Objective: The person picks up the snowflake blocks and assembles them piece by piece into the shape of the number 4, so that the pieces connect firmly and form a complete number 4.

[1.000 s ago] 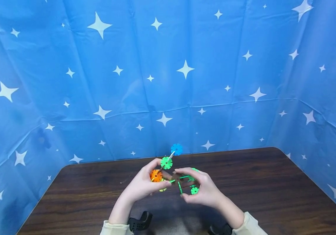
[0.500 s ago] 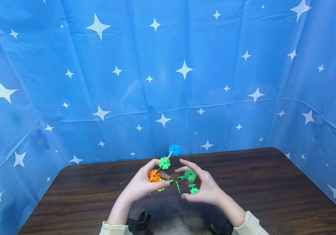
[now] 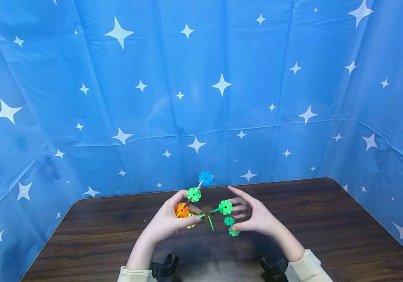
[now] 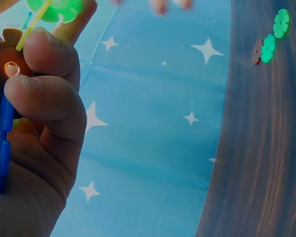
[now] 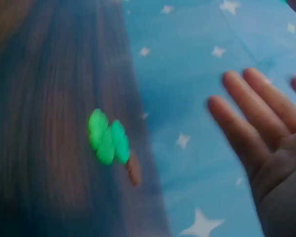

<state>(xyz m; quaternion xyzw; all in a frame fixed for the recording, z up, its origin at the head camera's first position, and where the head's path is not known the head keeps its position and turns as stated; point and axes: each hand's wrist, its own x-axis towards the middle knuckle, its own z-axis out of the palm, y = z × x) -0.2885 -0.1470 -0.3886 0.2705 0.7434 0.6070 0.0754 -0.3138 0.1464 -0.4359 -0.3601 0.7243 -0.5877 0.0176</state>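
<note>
Blue star-printed curtain (image 3: 194, 113) rises behind the dark wooden table (image 3: 99, 225), and the chain of snowflake discs (image 3: 190, 195) may come apart if the left hand (image 3: 167, 220) squeezes its joints unevenly, since it lies held between those fingers (image 4: 44, 98), while the right hand (image 3: 257, 217) is spread near it, holding nothing

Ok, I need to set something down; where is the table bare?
The table looks bare left of the left hand and right of the right hand, each out to the starry curtain. It's crowded between the hands: held linked discs, plus green discs on the table.
</note>
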